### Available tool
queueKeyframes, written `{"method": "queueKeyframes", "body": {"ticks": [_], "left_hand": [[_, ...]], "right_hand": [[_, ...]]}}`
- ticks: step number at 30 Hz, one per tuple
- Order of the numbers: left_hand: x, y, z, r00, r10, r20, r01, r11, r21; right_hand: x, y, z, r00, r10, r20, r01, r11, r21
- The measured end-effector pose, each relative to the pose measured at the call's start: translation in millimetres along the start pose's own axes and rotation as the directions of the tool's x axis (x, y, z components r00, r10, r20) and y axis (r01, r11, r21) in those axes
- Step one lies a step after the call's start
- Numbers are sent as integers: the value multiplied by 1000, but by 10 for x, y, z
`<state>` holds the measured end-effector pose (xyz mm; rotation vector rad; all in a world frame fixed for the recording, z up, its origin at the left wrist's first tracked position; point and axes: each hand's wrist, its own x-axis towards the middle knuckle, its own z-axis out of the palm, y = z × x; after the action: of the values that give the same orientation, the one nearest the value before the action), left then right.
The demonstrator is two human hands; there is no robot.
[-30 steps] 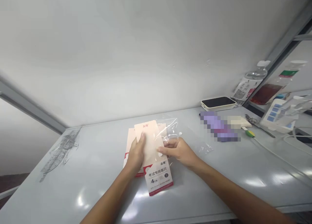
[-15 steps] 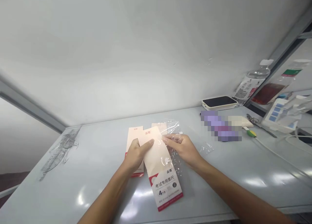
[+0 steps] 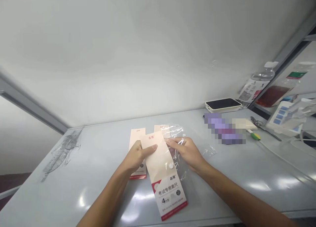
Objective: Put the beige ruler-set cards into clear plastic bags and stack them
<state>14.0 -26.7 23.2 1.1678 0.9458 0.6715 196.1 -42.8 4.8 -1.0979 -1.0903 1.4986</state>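
Observation:
My left hand (image 3: 138, 158) grips a long cream packaging card (image 3: 158, 161) between thumb and fingers. The card's lower end has a red and white printed panel, tilted toward the table's front edge. My right hand (image 3: 184, 151) is closed in a pinch by the card's upper right edge, on a clear plastic pouch (image 3: 176, 130); its fingertips are partly hidden. A small white round snap shows over the card's middle. Behind, a second card (image 3: 137, 133) lies under my left hand, and a third card (image 3: 161, 127) is mostly covered by the held one.
On the right lie a phone (image 3: 223, 104), a blurred purple item (image 3: 222, 128), scissors (image 3: 265, 128) and a white cable (image 3: 278, 158). A clear bottle (image 3: 258, 82) leans by the frame post. Crumpled clear plastic (image 3: 209, 150) sits right of my hand. A dark drawing (image 3: 61, 151) marks the table's left.
The held card has shifted slightly down toward the front edge, with my left thumb still on it. My right hand stays pinched beside its upper edge.

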Motion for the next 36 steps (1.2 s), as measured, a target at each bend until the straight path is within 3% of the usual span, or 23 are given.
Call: {"method": "queueKeyframes", "body": {"ticks": [7,12,24,29,32,34,36], "left_hand": [[9,-6,-37,999,-22,41,21,999,31],[-6,37,-60,999,-9,32,8,1000,30],[-18,62,-91,996,-16,87,12,999,46],[-32,69,-43,993,-24,112,14,996,84],[-21,49,50,999,-18,43,13,992,125],[-4,13,127,997,35,-68,-25,989,147],[15,-44,201,967,132,-219,-98,982,160]], "right_hand": [[4,-3,2,996,-34,82,30,998,48],[1,-2,8,997,53,-53,-51,998,43],[21,32,23,988,97,-122,-84,991,108],[16,30,17,998,69,-10,-68,994,91],[18,45,-2,997,29,65,-34,997,75],[24,71,-6,995,48,87,-54,996,69],[24,97,10,990,81,119,-91,993,80]]}}
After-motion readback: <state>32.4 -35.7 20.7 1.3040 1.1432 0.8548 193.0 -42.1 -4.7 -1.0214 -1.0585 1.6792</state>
